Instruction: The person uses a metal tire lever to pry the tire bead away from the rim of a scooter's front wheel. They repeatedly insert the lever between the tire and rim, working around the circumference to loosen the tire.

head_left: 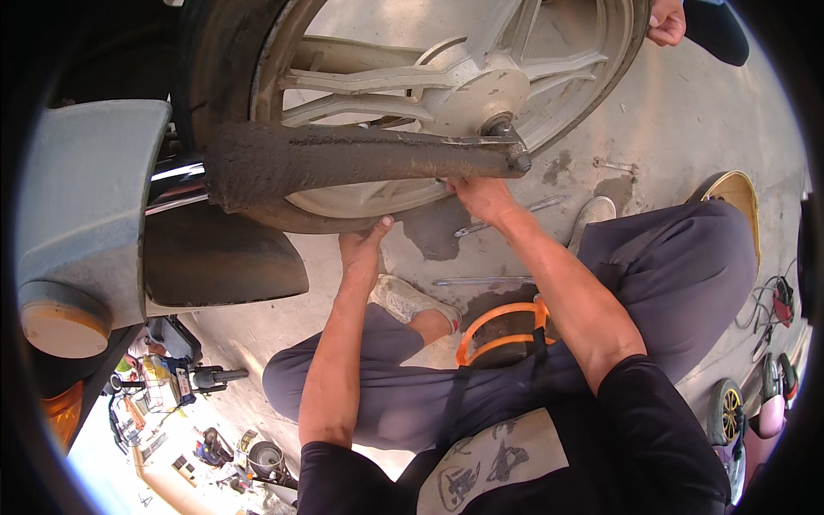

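Note:
A motorcycle wheel (446, 94) with pale cast spokes and a black tyre (322, 221) fills the upper part of the head view. A dirt-caked fork leg (360, 161) crosses it to the axle nut. My left hand (362, 245) grips the tyre's near edge, thumb on top, fingers hidden underneath. Farther right, my right hand (482, 199) is at the wheel's near rim, just below the fork leg. Its fingers are curled together, and what they hold is partly hidden.
Spanners lie on the concrete: a short one (616, 165), a long one (511, 216) and a bar-like tool (481, 281). Another person's hand (666, 21) is near the tyre's far right. A grey fairing (90, 197) stands left; a cable (760, 309) and toy vehicles lie right.

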Available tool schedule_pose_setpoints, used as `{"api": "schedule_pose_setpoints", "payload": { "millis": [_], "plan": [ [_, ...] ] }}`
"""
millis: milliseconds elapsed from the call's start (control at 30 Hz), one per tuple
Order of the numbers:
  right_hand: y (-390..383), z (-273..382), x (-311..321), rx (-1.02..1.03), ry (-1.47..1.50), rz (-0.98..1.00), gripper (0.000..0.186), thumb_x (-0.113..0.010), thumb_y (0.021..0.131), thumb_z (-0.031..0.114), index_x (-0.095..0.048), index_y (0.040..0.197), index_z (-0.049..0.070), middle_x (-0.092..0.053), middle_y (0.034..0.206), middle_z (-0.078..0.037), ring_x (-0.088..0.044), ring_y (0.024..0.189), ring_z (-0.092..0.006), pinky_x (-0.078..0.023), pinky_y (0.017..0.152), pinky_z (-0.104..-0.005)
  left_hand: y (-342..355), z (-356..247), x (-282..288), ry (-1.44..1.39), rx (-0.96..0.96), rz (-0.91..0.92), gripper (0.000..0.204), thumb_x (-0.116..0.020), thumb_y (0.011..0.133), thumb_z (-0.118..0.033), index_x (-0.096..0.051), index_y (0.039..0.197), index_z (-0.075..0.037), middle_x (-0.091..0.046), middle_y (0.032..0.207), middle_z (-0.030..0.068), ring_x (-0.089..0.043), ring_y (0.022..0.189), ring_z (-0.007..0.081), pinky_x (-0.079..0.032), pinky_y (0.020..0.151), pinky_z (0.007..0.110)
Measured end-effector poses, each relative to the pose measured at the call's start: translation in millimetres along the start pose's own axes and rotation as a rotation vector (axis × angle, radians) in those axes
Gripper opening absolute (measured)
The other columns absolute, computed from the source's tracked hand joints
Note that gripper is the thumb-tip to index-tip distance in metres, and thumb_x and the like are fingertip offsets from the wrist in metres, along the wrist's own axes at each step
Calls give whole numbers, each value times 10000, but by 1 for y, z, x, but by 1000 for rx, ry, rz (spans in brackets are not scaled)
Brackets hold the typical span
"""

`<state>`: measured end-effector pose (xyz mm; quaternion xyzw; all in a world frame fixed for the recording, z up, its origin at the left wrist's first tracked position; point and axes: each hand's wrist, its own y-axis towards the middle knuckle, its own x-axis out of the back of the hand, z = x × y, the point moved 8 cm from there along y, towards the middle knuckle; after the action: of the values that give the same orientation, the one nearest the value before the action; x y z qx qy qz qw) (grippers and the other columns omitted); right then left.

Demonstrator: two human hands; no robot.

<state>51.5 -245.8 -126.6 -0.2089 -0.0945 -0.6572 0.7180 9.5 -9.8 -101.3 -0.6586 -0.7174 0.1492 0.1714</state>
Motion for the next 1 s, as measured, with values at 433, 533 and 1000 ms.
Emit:
{"api": "schedule_pose_setpoints", "payload": {
  "millis": [433,533,1000],
  "plan": [
    [17,-38,29,23,-62,99,327,-595,828,182,-625,1122,42,-665,1079,-198,-614,1034,-376,-494,900,-390,3,14,2,18,60,-19,435,-671,860,35,-525,1269,11,-571,1238,93,-544,1153,185,-439,1048,335],
    [19,-49,27,91,-88,119,322,-618,807,173,-631,1096,33,-669,1059,-202,-616,1022,-382,-498,887,-397,4,12,-2,26,64,-18,420,-672,858,40,-541,1255,1,-582,1224,89,-556,1140,188,-453,1040,347],
    [24,-46,20,184,-334,72,268,-635,784,125,-649,1047,75,-650,1116,-170,-574,1100,-354,-468,937,-408,3,10,-9,81,43,-13,424,-661,870,31,-513,1266,4,-561,1250,97,-556,1149,206,-461,1052,381]
  ]
}}
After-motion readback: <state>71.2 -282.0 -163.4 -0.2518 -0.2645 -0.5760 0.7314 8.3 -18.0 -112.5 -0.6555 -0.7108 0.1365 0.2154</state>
